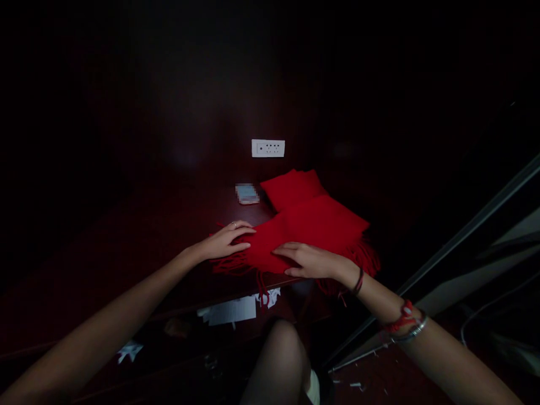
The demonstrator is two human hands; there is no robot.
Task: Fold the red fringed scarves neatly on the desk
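Note:
A red scarf (312,222) with long fringes lies folded on a dark wooden shelf (139,247). Some of its fringe hangs over the front edge. My left hand (228,241) rests flat on the scarf's left end, fingers stretched out, a ring on one of them. Close by, my right hand (306,260) lies on the front part of the cloth with its fingers extended. Neither hand grips the fabric. Behind the left hand sits a small flat object (247,193) with a bluish top, blurred out, so its kind cannot be told.
A white socket panel (268,148) is on the back wall. Below the shelf edge lie papers (232,310) and a crumpled white piece (270,296). My knee (280,349) is under the front edge. A metal-edged frame (472,225) slants along the right; white scraps dot the floor.

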